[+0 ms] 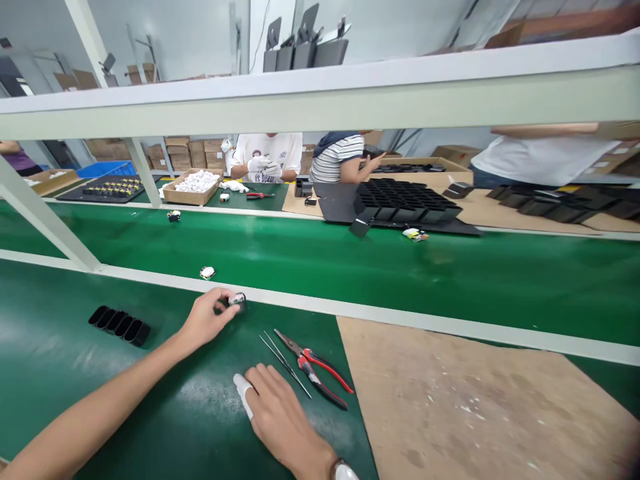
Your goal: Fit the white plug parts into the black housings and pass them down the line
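Note:
My left hand [211, 315] reaches to the near edge of the white rail, thumb and fingers closed on a small black and white part [237, 302]. Lower down, my right hand [280, 415] lies on the green table with a white cover on its thumb; its other fingers are bent, and whether anything is under them is hidden. Just right of it are metal tweezers [286, 365] and red-handled pliers [315, 370]. A row of black housings [119, 325] stands to the left of my left hand.
Small white parts [207, 273] ride on the green belt [300, 257] beyond the rail [280, 302]. Brown board [480, 400] covers the right side. A shelf beam [320, 107] crosses above. Across the belt are people, a box of white pieces [194, 187] and black trays [405, 200].

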`<move>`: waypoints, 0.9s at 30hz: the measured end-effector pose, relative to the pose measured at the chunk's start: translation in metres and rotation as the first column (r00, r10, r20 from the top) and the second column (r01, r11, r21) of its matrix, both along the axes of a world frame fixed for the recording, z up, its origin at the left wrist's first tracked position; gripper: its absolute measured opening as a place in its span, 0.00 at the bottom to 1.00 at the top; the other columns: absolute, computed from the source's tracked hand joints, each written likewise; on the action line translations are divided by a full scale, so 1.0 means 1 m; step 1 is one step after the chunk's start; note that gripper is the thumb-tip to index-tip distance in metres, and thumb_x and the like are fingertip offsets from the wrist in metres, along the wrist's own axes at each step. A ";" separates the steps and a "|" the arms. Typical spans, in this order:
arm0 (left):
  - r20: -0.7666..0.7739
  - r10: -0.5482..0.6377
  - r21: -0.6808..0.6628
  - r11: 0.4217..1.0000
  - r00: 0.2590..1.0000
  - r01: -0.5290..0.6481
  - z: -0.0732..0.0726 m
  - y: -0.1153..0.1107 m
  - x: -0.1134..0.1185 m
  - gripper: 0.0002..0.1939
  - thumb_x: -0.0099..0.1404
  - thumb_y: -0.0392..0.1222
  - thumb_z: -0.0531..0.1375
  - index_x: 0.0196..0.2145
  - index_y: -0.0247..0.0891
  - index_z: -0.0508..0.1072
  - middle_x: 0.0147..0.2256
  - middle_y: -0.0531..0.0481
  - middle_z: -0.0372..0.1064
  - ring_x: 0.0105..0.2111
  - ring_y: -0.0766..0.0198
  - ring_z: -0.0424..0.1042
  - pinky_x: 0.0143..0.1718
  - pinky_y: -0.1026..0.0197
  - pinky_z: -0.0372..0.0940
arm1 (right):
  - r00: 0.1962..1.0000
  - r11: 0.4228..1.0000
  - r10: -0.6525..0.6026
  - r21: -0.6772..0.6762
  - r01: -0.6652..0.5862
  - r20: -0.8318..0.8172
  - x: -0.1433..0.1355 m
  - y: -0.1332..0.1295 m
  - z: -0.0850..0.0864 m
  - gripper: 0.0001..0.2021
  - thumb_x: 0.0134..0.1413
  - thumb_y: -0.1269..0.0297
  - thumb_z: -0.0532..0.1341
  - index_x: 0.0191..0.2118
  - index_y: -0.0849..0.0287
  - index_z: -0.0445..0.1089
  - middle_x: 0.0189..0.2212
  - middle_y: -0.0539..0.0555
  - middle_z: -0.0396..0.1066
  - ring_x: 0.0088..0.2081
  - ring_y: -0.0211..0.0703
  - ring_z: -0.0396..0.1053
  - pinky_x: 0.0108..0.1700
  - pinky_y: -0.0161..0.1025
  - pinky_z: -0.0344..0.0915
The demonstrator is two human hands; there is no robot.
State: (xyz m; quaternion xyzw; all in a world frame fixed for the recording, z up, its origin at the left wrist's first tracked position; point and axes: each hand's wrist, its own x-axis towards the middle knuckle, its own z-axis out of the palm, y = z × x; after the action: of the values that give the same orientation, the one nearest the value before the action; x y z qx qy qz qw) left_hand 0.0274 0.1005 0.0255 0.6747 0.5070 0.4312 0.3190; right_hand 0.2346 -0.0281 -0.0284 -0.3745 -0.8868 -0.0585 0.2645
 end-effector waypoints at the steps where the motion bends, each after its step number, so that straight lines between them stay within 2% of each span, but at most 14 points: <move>1: -0.035 0.017 0.024 1.000 0.999 -0.016 0.003 0.020 0.004 0.11 0.63 0.44 0.70 0.42 0.41 0.78 0.42 0.48 0.79 0.37 0.59 0.79 0.42 0.58 0.75 | 1.000 1.000 0.009 -0.008 -0.009 0.012 -0.001 -0.001 -0.002 0.17 0.59 0.79 0.63 0.52 0.59 0.72 0.43 0.55 0.75 0.47 0.50 0.73 0.57 0.48 0.69; 4: -0.133 0.095 0.080 0.993 0.987 -0.085 0.007 0.075 0.015 0.10 0.62 0.40 0.68 0.42 0.41 0.77 0.44 0.46 0.78 0.42 0.55 0.78 0.46 0.54 0.74 | 0.999 0.999 0.025 -0.038 -0.023 0.047 0.001 -0.001 -0.004 0.16 0.61 0.74 0.65 0.54 0.59 0.72 0.43 0.55 0.76 0.48 0.51 0.74 0.58 0.48 0.69; 7: -0.222 0.175 0.112 0.982 0.959 -0.153 0.000 0.104 0.022 0.13 0.62 0.38 0.68 0.45 0.40 0.76 0.46 0.43 0.79 0.49 0.48 0.76 0.56 0.46 0.70 | 0.998 0.998 0.032 -0.049 -0.029 0.059 0.003 0.001 -0.001 0.12 0.63 0.72 0.65 0.51 0.58 0.74 0.42 0.54 0.76 0.46 0.50 0.74 0.57 0.47 0.71; 10: -0.299 0.244 0.137 0.968 0.922 -0.212 -0.012 0.107 0.017 0.24 0.58 0.41 0.72 0.51 0.39 0.74 0.53 0.37 0.76 0.62 0.38 0.66 0.65 0.36 0.59 | 0.999 1.000 0.021 -0.019 -0.020 0.043 0.001 0.002 -0.001 0.09 0.64 0.72 0.65 0.49 0.58 0.74 0.42 0.54 0.76 0.47 0.49 0.74 0.56 0.46 0.71; 12: -0.336 0.289 0.141 0.957 0.896 -0.255 -0.017 0.104 0.008 0.31 0.55 0.44 0.73 0.55 0.38 0.72 0.59 0.33 0.72 0.66 0.32 0.59 0.66 0.31 0.54 | 0.999 1.000 0.015 -0.011 -0.015 0.035 -0.001 0.002 -0.001 0.10 0.64 0.70 0.65 0.51 0.59 0.74 0.43 0.54 0.76 0.49 0.50 0.73 0.57 0.46 0.70; 13: -0.349 0.304 0.136 0.952 0.887 -0.273 -0.018 0.103 0.003 0.32 0.55 0.45 0.73 0.56 0.37 0.71 0.60 0.31 0.70 0.66 0.31 0.59 0.66 0.30 0.54 | 0.999 1.000 0.015 -0.021 -0.014 0.037 -0.002 0.002 -0.001 0.11 0.64 0.70 0.65 0.51 0.60 0.74 0.43 0.55 0.76 0.50 0.50 0.73 0.58 0.47 0.70; 15: -0.358 0.308 0.110 0.952 0.882 -0.287 -0.017 0.105 -0.007 0.30 0.58 0.44 0.71 0.57 0.36 0.71 0.56 0.32 0.73 0.62 0.33 0.65 0.64 0.33 0.59 | 0.999 0.998 0.019 -0.056 -0.016 0.051 -0.003 0.002 0.001 0.10 0.64 0.69 0.66 0.50 0.60 0.74 0.43 0.55 0.75 0.49 0.50 0.73 0.59 0.47 0.68; 18: -0.329 0.273 0.075 0.962 0.904 -0.264 -0.011 0.105 -0.013 0.27 0.63 0.44 0.66 0.58 0.35 0.69 0.49 0.36 0.77 0.52 0.44 0.75 0.57 0.43 0.68 | 0.997 0.994 0.035 -0.104 -0.027 0.074 -0.001 0.003 0.006 0.07 0.65 0.70 0.65 0.47 0.60 0.75 0.42 0.55 0.75 0.48 0.48 0.72 0.57 0.46 0.68; 21: -0.287 0.178 0.085 0.983 0.941 -0.160 -0.005 0.082 -0.004 0.27 0.66 0.46 0.64 0.60 0.35 0.68 0.49 0.39 0.76 0.48 0.51 0.77 0.52 0.49 0.71 | 0.997 0.993 0.036 -0.115 -0.028 0.068 0.002 0.005 0.011 0.11 0.63 0.72 0.66 0.51 0.61 0.74 0.42 0.55 0.75 0.47 0.49 0.72 0.55 0.46 0.68; 23: -0.281 0.039 0.087 0.996 0.959 -0.015 -0.006 0.049 0.005 0.28 0.65 0.47 0.66 0.59 0.37 0.69 0.48 0.42 0.77 0.45 0.55 0.78 0.50 0.53 0.72 | 0.998 0.995 0.018 -0.101 -0.012 0.056 0.004 0.007 0.013 0.14 0.61 0.74 0.67 0.52 0.62 0.73 0.42 0.55 0.75 0.46 0.49 0.72 0.54 0.46 0.68; 25: -0.295 -0.117 0.072 0.987 0.949 0.144 -0.009 0.010 0.012 0.30 0.61 0.44 0.70 0.60 0.40 0.70 0.46 0.46 0.77 0.43 0.57 0.77 0.49 0.54 0.72 | 0.999 0.996 0.006 -0.092 -0.002 0.046 0.006 0.008 0.014 0.10 0.60 0.74 0.67 0.46 0.61 0.74 0.42 0.56 0.74 0.46 0.49 0.71 0.53 0.47 0.67; 27: -0.308 -0.213 0.051 0.969 0.927 0.240 -0.011 -0.025 0.011 0.34 0.59 0.43 0.72 0.62 0.43 0.69 0.45 0.49 0.77 0.43 0.59 0.77 0.49 0.54 0.73 | 0.999 0.997 0.011 -0.076 -0.009 0.030 0.007 0.009 0.012 0.05 0.60 0.73 0.67 0.40 0.59 0.74 0.41 0.56 0.73 0.46 0.49 0.71 0.52 0.47 0.67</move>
State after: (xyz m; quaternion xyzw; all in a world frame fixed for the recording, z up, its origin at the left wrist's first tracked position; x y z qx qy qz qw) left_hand 0.0389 0.0750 0.0143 0.7997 0.4488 0.3057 0.2560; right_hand 0.2414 -0.0191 -0.0159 -0.3790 -0.8941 -0.0291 0.2369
